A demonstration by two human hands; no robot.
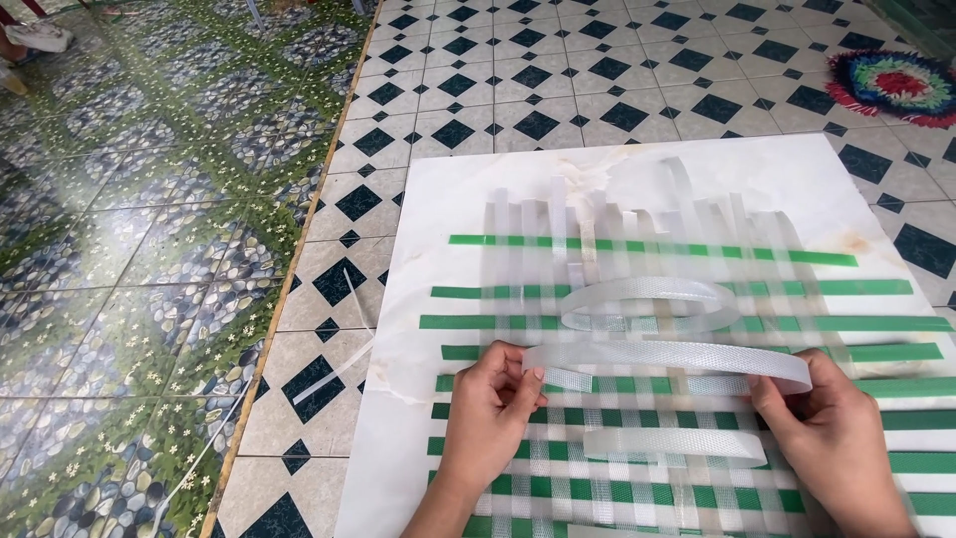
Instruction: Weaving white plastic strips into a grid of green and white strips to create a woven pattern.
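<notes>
over the white board point(438, 199) on the tiled floor point(558, 80), my left hand point(490, 403) and my right hand point(835, 433) hold one long clear strip point(677, 356) between them. left fingers point(518, 374) are pinched narrow on its end near the board's left side; right fingers point(772, 394) close on the other end, towards the board's right edge. the strip bows up off the board, arching across the woven mat point(677, 438) of green strips point(687, 324) and clear uprights point(558, 214).

just beyond the held strip, further up the board, a second clear loop point(647, 299) stands curled on the weave, and nearer me a shorter curled piece point(672, 443) lies on it. a loose clear offcut point(339, 369) lies off the board's left edge on the tiles, and a round colourful rug point(891, 85) sits well beyond the board's far right corner.

my guess at the risks: the strip looks springy, so a slack pinch on either end could let it flick free and knock the uprights out of line. the far ends of those uprights lie loose and uneven, so any drag across them could open the weave. the curled loop just beyond could also snag the held strip.
</notes>
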